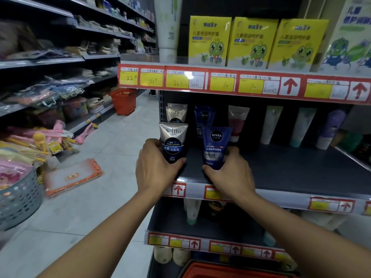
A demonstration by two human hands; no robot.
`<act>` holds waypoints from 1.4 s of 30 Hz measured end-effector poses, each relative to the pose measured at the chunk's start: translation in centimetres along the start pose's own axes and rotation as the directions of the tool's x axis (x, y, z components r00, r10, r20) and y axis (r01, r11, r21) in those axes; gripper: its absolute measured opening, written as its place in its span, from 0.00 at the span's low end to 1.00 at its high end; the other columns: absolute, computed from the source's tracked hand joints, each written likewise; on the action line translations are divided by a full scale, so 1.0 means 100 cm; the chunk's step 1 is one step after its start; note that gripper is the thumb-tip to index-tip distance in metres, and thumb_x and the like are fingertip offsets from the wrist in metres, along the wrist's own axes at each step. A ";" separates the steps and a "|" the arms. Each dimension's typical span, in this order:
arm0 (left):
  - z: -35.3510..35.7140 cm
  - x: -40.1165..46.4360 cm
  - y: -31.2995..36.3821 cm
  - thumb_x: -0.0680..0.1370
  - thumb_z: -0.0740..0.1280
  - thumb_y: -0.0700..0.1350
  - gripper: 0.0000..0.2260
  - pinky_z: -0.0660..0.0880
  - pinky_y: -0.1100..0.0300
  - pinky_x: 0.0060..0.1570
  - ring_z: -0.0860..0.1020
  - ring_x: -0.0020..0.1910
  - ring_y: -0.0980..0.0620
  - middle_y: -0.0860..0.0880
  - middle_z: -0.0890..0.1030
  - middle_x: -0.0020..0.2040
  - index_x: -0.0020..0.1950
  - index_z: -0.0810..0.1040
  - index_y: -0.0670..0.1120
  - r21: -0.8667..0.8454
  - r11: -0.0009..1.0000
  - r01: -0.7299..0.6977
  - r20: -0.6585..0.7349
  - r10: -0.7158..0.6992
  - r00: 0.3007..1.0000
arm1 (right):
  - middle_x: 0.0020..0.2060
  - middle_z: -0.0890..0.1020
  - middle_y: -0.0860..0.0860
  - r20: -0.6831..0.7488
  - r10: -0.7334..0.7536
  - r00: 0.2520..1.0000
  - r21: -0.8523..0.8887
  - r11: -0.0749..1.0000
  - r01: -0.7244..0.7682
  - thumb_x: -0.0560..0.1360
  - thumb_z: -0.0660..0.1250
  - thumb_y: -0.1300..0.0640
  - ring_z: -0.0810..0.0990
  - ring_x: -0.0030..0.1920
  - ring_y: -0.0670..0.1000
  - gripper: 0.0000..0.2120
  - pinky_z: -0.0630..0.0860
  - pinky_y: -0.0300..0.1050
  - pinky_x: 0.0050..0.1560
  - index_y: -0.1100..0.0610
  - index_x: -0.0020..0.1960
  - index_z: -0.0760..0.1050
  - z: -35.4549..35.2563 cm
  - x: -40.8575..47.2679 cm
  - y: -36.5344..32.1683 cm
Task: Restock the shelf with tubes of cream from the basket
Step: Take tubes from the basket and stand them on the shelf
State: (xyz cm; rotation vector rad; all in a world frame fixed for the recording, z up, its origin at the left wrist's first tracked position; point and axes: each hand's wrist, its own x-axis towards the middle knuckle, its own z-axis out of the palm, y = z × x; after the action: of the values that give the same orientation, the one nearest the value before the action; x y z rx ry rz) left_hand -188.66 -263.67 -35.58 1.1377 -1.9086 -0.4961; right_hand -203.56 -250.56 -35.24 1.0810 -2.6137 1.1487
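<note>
At the front edge of the shelf [281,169], the left hand [154,163] grips a silver tube [173,142] and the right hand [228,173] a blue tube [215,147], both upright. Matching tubes stand behind at twelve o'clock; bare shelf toward three o'clock suggests restocking is partway. The basket [230,270] sits at six o'clock.

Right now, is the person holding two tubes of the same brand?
No: the left hand grips a Softto tube, while the right hand grips a blue Nivea tube.
</note>
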 end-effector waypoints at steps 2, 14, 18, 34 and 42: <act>0.000 0.001 0.000 0.65 0.80 0.64 0.35 0.78 0.52 0.45 0.81 0.54 0.46 0.50 0.82 0.55 0.62 0.71 0.49 0.036 0.999 0.013 0.042 -0.015 0.999 | 0.53 0.82 0.48 0.046 -0.014 0.999 -0.033 0.999 0.016 0.67 0.75 0.38 0.82 0.52 0.55 0.27 0.80 0.52 0.48 0.49 0.58 0.71 -0.002 0.003 0.004; 0.014 0.039 0.008 0.67 0.80 0.63 0.34 0.77 0.52 0.46 0.82 0.55 0.40 0.45 0.83 0.59 0.63 0.70 0.48 0.125 0.988 0.096 0.147 -0.114 0.982 | 0.53 0.84 0.48 0.122 -0.008 0.993 0.006 1.000 0.007 0.67 0.78 0.41 0.83 0.53 0.53 0.26 0.79 0.46 0.49 0.49 0.59 0.76 0.015 0.052 0.000; 0.023 0.055 0.008 0.66 0.80 0.62 0.35 0.76 0.51 0.46 0.82 0.56 0.39 0.44 0.82 0.59 0.63 0.70 0.47 0.145 0.984 0.100 0.156 -0.123 0.980 | 0.57 0.84 0.48 0.128 -0.040 0.991 0.006 0.999 0.039 0.68 0.78 0.40 0.83 0.55 0.53 0.26 0.80 0.47 0.51 0.48 0.62 0.77 0.026 0.067 -0.001; 0.049 0.070 -0.005 0.67 0.78 0.60 0.31 0.72 0.56 0.46 0.80 0.56 0.41 0.43 0.80 0.58 0.61 0.76 0.43 0.064 0.991 0.117 0.177 -0.127 0.976 | 0.45 0.83 0.50 0.080 -0.054 0.995 -0.057 0.997 0.059 0.68 0.74 0.35 0.82 0.42 0.51 0.21 0.80 0.46 0.39 0.51 0.48 0.82 0.048 0.084 0.016; 0.049 0.072 -0.009 0.69 0.78 0.61 0.31 0.78 0.52 0.49 0.81 0.57 0.40 0.44 0.83 0.60 0.64 0.77 0.45 0.060 0.994 0.096 0.173 -0.105 0.979 | 0.43 0.82 0.49 0.076 -0.084 0.994 -0.107 0.990 0.092 0.70 0.73 0.35 0.81 0.41 0.50 0.20 0.72 0.41 0.34 0.52 0.47 0.82 0.051 0.088 0.018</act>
State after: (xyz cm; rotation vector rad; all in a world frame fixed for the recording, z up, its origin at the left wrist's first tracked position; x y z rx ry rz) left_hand -193.92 -270.74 -35.72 1.2645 -2.0317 -0.6239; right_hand -210.31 -258.18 -36.94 1.2224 -2.6171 0.9526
